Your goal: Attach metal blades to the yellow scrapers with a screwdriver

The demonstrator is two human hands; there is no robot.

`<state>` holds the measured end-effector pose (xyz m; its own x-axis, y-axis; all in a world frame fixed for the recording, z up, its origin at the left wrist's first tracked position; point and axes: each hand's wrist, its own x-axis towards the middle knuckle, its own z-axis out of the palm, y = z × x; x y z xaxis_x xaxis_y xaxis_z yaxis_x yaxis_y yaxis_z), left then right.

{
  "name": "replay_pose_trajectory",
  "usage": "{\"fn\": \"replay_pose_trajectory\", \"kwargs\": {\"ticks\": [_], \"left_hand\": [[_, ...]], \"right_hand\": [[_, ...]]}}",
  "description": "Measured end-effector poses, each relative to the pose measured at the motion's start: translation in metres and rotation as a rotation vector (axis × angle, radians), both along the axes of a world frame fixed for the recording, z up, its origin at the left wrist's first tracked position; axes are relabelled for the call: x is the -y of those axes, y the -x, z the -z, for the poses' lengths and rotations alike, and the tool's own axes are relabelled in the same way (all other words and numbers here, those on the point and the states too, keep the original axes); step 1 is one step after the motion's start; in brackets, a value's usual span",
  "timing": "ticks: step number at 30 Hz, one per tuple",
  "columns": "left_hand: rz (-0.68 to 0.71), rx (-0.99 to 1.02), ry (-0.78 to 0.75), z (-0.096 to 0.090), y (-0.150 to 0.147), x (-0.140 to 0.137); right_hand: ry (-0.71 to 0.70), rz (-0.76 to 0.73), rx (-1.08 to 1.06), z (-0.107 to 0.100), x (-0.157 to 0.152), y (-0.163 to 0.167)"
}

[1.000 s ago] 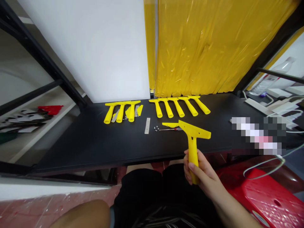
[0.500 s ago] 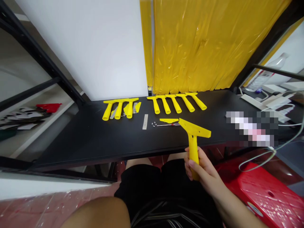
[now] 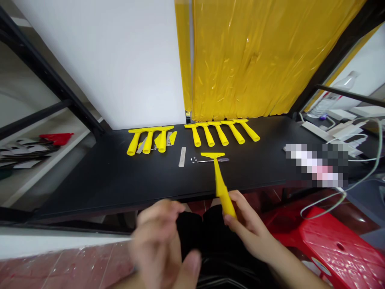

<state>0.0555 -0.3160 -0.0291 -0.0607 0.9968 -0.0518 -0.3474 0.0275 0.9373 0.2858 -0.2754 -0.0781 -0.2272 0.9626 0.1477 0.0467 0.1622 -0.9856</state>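
Holds the left hand (image 3: 159, 245), blurred, left of and nearer than the screwdriver (image 3: 223, 159), thumb spread from half-curled fingers. Pinches the yellow scraper body (image 3: 225, 198) edge-on, right hand (image 3: 247, 224), this side of the screwdriver. Shows small screws (image 3: 195, 157) by its tip, steel blade (image 3: 182, 157) left, yellow clamp plate (image 3: 212, 155) just behind, five scraper handles (image 3: 221, 133) farther behind.

head view, forward and down

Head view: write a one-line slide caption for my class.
Right hand holds a yellow tool edge-on by a black table; the blurred left hand touches neither.
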Motion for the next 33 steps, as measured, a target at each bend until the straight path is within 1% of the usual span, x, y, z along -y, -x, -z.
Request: {"fn": "replay_pose_trajectory", "kwargs": {"ticks": [2,3,4,5,6,8,10,11,12,13,14,15,17,19,22,25,27,29,30,33], "left_hand": [[0.114,-0.038,-0.016,0.012,-0.010,-0.019],[0.233,-0.030,0.019,0.018,-0.015,-0.026],[0.310,0.026,0.043,0.023,-0.018,-0.030],[0.340,0.062,0.063,0.027,-0.021,-0.033],[0.333,0.095,0.079,0.030,-0.022,-0.034],[0.255,0.153,0.100,0.032,-0.021,-0.036],[0.178,0.227,0.117,0.029,-0.018,-0.038],[0.157,0.268,0.126,0.026,-0.017,-0.040],[0.141,0.301,0.133,0.023,-0.016,-0.042],[0.130,0.319,0.139,0.020,-0.015,-0.043],[0.119,0.325,0.140,0.017,-0.015,-0.044],[0.116,0.323,0.142,0.014,-0.015,-0.045],[0.116,0.318,0.147,0.009,-0.016,-0.045],[0.124,0.312,0.150,0.005,-0.017,-0.043],[0.133,0.304,0.153,0.003,-0.015,-0.043],[0.167,0.307,0.134,0.004,-0.008,-0.046],[0.210,0.279,0.116,0.007,-0.001,-0.049],[0.236,0.220,0.107,0.008,0.006,-0.052],[0.234,0.187,0.108,0.008,0.010,-0.053],[0.158,0.086,0.133,0.004,0.021,-0.057]], "right_hand": [[-0.182,0.031,0.140,0.001,-0.004,0.009],[-0.251,0.036,0.175,0.001,-0.005,0.015],[-0.303,0.040,0.190,0.001,-0.006,0.020],[-0.347,0.042,0.191,-0.001,-0.006,0.026],[-0.382,0.037,0.190,-0.004,-0.007,0.030],[-0.425,-0.017,0.204,-0.015,-0.010,0.033],[-0.464,-0.089,0.258,-0.027,-0.020,0.027],[-0.487,-0.077,0.287,-0.032,-0.029,0.021],[-0.526,-0.018,0.326,-0.036,-0.040,0.014],[-0.583,0.090,0.374,-0.038,-0.053,0.005],[-0.625,0.160,0.448,-0.039,-0.067,-0.004],[-0.650,0.188,0.529,-0.038,-0.081,-0.013],[-0.647,0.194,0.685,-0.032,-0.105,-0.029],[-0.648,0.180,0.807,-0.027,-0.121,-0.038],[-0.650,0.145,0.892,-0.023,-0.128,-0.044],[-0.639,0.139,0.853,-0.022,-0.124,-0.048],[-0.637,0.182,0.834,-0.021,-0.120,-0.057],[-0.639,0.261,0.850,-0.018,-0.117,-0.074],[-0.637,0.304,0.872,-0.016,-0.116,-0.085],[-0.629,0.429,0.958,-0.010,-0.117,-0.120]]}}
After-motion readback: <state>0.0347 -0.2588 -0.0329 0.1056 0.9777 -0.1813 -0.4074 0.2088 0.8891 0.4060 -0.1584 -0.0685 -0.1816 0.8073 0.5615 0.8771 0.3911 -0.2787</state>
